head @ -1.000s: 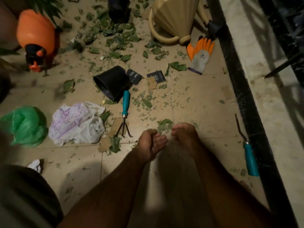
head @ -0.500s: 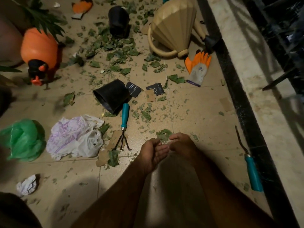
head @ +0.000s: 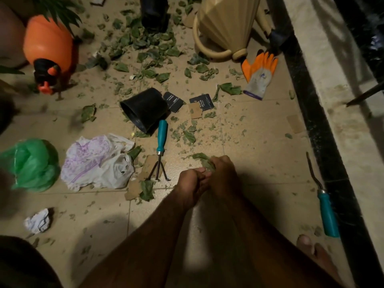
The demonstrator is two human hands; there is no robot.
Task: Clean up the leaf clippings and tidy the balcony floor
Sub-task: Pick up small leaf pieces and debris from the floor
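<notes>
Tools: two with teal handles, a hand rake (head: 160, 142) just beside the tipped pot (head: 145, 110), a second tool (head: 326, 213) by the black kerb (head: 307, 100).
Pots: two black, the upper pot (head: 154, 13) cut off by the top edge.
Bags: two, green bag (head: 31, 163) touching white bag (head: 97, 161).
Leaf clippings (head: 145, 40): uncountable, thickest near the upper pot.
Hidden: both palms; left edge blurred.
Right hand (head: 223, 171): knuckles up, fingers curled onto a leaf clump (head: 200, 157) on the floor.
Left hand (head: 191, 181): curled against the right; contents impossible to tell.

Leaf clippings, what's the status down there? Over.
Right hand grips a leaf clump; left hand cupped against it, contents unseen. Most clippings lie scattered. Rake and pot lie among them.
</notes>
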